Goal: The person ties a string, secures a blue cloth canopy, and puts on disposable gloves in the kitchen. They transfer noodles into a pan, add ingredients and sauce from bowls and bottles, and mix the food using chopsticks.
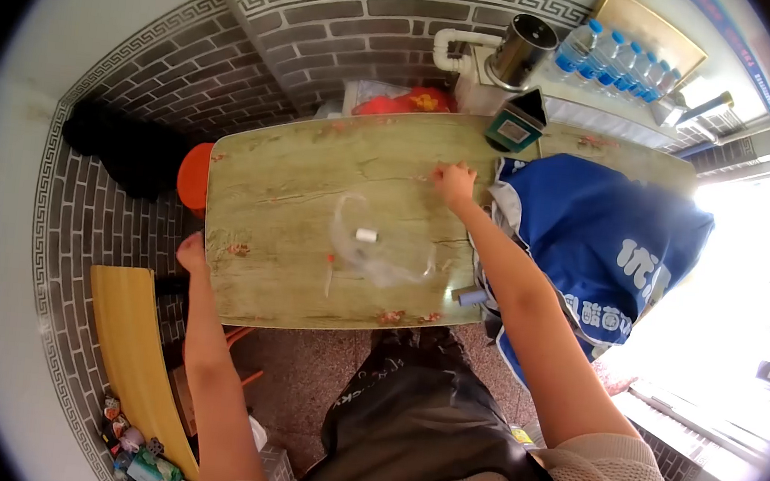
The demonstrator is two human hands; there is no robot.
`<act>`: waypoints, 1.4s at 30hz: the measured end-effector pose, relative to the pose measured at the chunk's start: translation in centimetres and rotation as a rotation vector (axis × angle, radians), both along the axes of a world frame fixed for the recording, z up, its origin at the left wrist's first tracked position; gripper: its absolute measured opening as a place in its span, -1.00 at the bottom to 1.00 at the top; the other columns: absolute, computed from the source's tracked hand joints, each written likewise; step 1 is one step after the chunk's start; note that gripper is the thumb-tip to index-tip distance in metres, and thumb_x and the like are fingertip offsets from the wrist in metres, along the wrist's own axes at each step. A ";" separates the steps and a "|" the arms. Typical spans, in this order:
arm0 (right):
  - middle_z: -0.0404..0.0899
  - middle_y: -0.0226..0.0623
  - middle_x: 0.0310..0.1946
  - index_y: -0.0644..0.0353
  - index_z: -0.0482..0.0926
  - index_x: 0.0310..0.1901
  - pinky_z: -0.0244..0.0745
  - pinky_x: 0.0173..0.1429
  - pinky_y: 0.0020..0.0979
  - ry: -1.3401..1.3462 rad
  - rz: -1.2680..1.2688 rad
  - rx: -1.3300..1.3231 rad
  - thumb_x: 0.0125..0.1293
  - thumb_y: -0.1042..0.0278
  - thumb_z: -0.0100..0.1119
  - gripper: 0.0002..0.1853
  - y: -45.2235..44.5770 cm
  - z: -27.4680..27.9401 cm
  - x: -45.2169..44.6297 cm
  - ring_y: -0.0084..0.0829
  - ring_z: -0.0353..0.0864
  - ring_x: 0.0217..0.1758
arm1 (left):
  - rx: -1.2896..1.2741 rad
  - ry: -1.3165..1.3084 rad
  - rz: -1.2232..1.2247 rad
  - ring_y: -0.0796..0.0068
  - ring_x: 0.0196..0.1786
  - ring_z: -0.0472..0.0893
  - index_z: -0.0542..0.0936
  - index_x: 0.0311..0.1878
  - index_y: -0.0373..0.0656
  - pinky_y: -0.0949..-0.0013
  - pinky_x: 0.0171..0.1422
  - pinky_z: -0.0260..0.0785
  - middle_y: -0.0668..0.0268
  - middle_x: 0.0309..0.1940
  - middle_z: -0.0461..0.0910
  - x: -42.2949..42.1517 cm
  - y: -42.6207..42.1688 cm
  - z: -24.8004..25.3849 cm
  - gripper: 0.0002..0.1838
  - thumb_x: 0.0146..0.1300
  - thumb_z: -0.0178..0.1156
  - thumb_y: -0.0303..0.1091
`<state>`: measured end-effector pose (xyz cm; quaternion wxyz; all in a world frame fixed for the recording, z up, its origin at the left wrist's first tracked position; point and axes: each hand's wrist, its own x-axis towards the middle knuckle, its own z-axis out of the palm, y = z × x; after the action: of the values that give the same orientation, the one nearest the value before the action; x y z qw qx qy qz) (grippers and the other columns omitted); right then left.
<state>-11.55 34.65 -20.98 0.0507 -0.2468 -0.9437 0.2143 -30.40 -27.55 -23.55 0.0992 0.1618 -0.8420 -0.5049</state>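
Note:
My right hand is over the far right part of the wood-patterned table, its fingers curled in. Whatever they may hold is too small to make out. Beside that forearm lies a blue cloth with white lettering, hanging over the table's right side. At the left edge of the table is my left hand, its fingers bunched together and their contents hidden. Between the hands, a small white cylinder rests near crumpled clear plastic. A thin red-tipped item lies closer to me.
A green box stands at the table's back edge. Behind it are a metal canister and several water bottles on a ledge. An orange stool and a wooden bench are at left. A grey roll lies by the front edge.

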 end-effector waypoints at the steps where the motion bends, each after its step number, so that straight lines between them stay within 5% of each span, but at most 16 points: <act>1: 0.67 -0.27 -0.31 -0.04 0.69 -0.34 0.10 0.21 0.16 -0.138 0.026 0.107 0.12 0.21 0.12 -0.83 -0.4 -1.3 0.0 -0.11 0.41 0.11 | -0.279 -0.004 -0.034 0.31 -0.59 0.50 0.66 -0.34 -0.25 0.26 -0.46 0.39 0.24 -0.56 0.59 0.9 0.6 -1.6 -0.80 0.12 0.32 -0.29; 2: 0.67 -0.27 -0.31 -0.04 0.69 -0.34 0.10 0.21 0.16 -0.145 0.027 0.105 0.12 0.21 0.12 -0.83 -0.9 -1.7 0.1 -0.11 0.41 0.11 | -0.559 -0.008 -0.069 0.22 -0.62 0.49 0.67 -0.34 -0.23 0.19 -0.46 0.39 0.19 -0.57 0.60 1.4 0.7 -3.2 -0.78 0.09 0.34 -0.25; 5: 0.61 -0.18 -0.11 0.07 0.67 -0.24 0.14 0.20 0.12 -0.274 0.131 0.200 0.18 0.22 0.05 -0.76 -2.6 -1.2 1.3 -0.03 0.34 0.18 | -0.430 -0.204 -0.155 0.04 -0.36 0.57 0.63 -0.10 -0.18 0.08 -0.21 0.44 0.02 -0.34 0.61 3.0 -0.8 -9.5 -0.69 0.10 0.29 -0.26; 8: 0.55 -0.17 -0.02 0.11 0.64 -0.14 0.20 0.17 0.04 -0.369 0.267 0.197 0.17 0.30 0.08 -0.75 -4.3 0.5 3.0 -0.08 0.34 0.17 | -0.597 -0.191 -0.086 -0.01 -0.02 0.40 0.42 0.13 -0.21 0.04 0.10 0.26 -0.02 -0.07 0.41 9.1 3.5 -4.3 -0.50 0.10 0.26 -0.36; 10: 0.54 -0.22 -0.10 0.11 0.62 -0.17 0.26 0.09 -0.08 0.167 0.089 0.027 0.13 0.37 0.15 -0.78 -5.9 1.1 4.1 -0.11 0.38 0.08 | -0.621 -0.121 -0.135 -0.05 0.20 0.29 0.29 0.29 -0.23 0.00 0.30 0.15 -0.05 0.11 0.28 14.5 9.6 -0.5 -0.35 0.10 0.25 -0.43; 13: 0.52 -0.27 -0.19 0.09 0.60 -0.20 0.28 0.01 -0.14 0.335 0.208 -0.054 0.06 0.40 0.22 -0.78 -11.0 5.1 6.3 -0.16 0.40 -0.01 | -0.487 -0.084 -0.546 0.04 0.10 0.41 0.45 0.03 -0.31 0.06 0.23 0.25 -0.02 -0.04 0.42 22.8 19.1 -0.2 -0.57 0.11 0.28 -0.35; 15: 0.51 -0.30 -0.20 0.09 0.59 -0.22 0.27 -0.02 -0.16 0.284 0.351 -0.070 0.03 0.37 0.26 -0.78 -14.7 7.4 7.9 -0.19 0.41 -0.04 | -0.494 -0.035 -0.641 0.12 -0.15 0.51 0.47 -0.11 -0.29 0.25 -0.09 0.37 0.06 -0.23 0.48 24.3 23.0 0.0 -0.69 0.13 0.26 -0.37; 19: 0.51 -0.31 -0.21 0.10 0.58 -0.23 0.27 0.00 -0.16 0.250 0.365 -0.144 0.03 0.39 0.26 -0.78 -16.9 9.0 10.5 -0.19 0.41 -0.04 | -0.486 -0.160 -0.677 0.14 -0.31 0.53 0.49 -0.18 -0.28 0.19 -0.21 0.38 0.12 -0.37 0.50 24.2 21.6 -4.1 -0.73 0.10 0.29 -0.39; 24: 0.53 -0.30 -0.21 0.10 0.56 -0.28 0.26 0.12 -0.10 0.272 0.320 -0.033 -0.01 0.37 0.23 -0.80 -15.3 9.2 13.0 -0.18 0.42 -0.05 | -0.029 -0.003 -0.491 0.20 -0.29 0.59 0.53 -0.17 -0.27 0.27 -0.16 0.43 0.11 -0.35 0.57 22.9 23.8 8.9 -0.80 0.15 0.26 -0.44; 26: 0.54 -0.30 -0.23 0.10 0.56 -0.28 0.25 0.16 -0.07 0.175 0.400 0.085 0.01 0.37 0.20 -0.81 -15.4 7.6 13.9 -0.19 0.43 -0.04 | -0.009 0.177 -0.637 0.21 -0.24 0.61 0.55 -0.16 -0.24 0.33 -0.13 0.44 0.09 -0.31 0.58 21.5 28.8 14.9 -0.84 0.20 0.21 -0.46; 29: 0.57 -0.32 -0.28 0.10 0.57 -0.28 0.26 0.19 -0.08 0.015 0.630 0.221 0.06 0.36 0.13 -0.84 -15.6 6.9 14.2 -0.22 0.46 -0.04 | -0.109 0.207 -0.919 0.20 -0.22 0.62 0.56 -0.14 -0.21 0.28 -0.09 0.44 0.08 -0.29 0.58 19.2 34.3 13.9 -0.83 0.18 0.21 -0.48; 31: 0.59 -0.33 -0.32 0.10 0.57 -0.28 0.29 0.19 -0.12 -0.065 0.772 0.234 0.10 0.34 0.09 -0.84 -15.8 6.6 14.7 -0.24 0.49 -0.07 | -0.572 0.008 -1.397 0.20 -0.16 0.63 0.56 -0.14 -0.21 0.18 -0.06 0.45 0.05 -0.29 0.59 18.4 35.8 8.9 -0.77 0.11 0.25 -0.45; 32: 0.58 -0.30 -0.33 0.12 0.55 -0.23 0.35 0.13 -0.17 -0.126 0.817 0.180 0.12 0.34 0.11 -0.83 -15.8 6.0 15.0 -0.23 0.51 -0.04 | -0.571 0.020 -1.408 0.20 -0.16 0.63 0.56 -0.14 -0.21 0.18 -0.06 0.45 0.05 -0.29 0.59 18.1 36.0 6.4 -0.77 0.11 0.25 -0.45; 34: 0.58 -0.28 -0.35 0.13 0.54 -0.18 0.41 0.07 -0.22 -0.190 0.847 0.119 0.14 0.35 0.12 -0.80 -15.6 6.2 15.5 -0.22 0.52 -0.02 | -1.031 -0.283 -1.696 0.09 -0.06 0.60 0.56 -0.06 -0.19 0.09 0.01 0.45 0.04 -0.11 0.57 17.5 35.3 2.6 -0.59 -0.04 0.36 -0.40; 39: 0.57 -0.20 -0.21 0.20 0.47 -0.05 0.56 -0.17 -0.21 -0.340 0.275 -0.075 0.11 0.47 0.06 -0.69 -14.6 6.5 14.1 -0.15 0.56 -0.02 | -1.144 -0.285 -1.565 -0.03 0.25 0.38 0.46 0.10 -0.21 0.01 0.26 0.31 -0.07 0.16 0.41 17.2 31.8 6.1 -0.29 -0.19 0.49 -0.26; 42: 0.55 -0.15 -0.10 0.19 0.41 0.09 0.55 -0.07 -0.20 -0.045 0.330 0.052 0.07 0.53 0.10 -0.54 -15.5 5.7 13.1 -0.12 0.54 0.01 | -1.167 -0.363 -1.450 -0.13 0.37 0.22 0.31 0.26 -0.22 -0.09 0.38 0.17 -0.13 0.30 0.24 17.1 30.1 8.6 -0.02 -0.31 0.58 -0.19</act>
<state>1.57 19.16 -15.29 -0.0002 -0.0916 -0.9776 0.1897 -13.27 2.57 -14.96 -0.3059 -0.3999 -0.8593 0.0899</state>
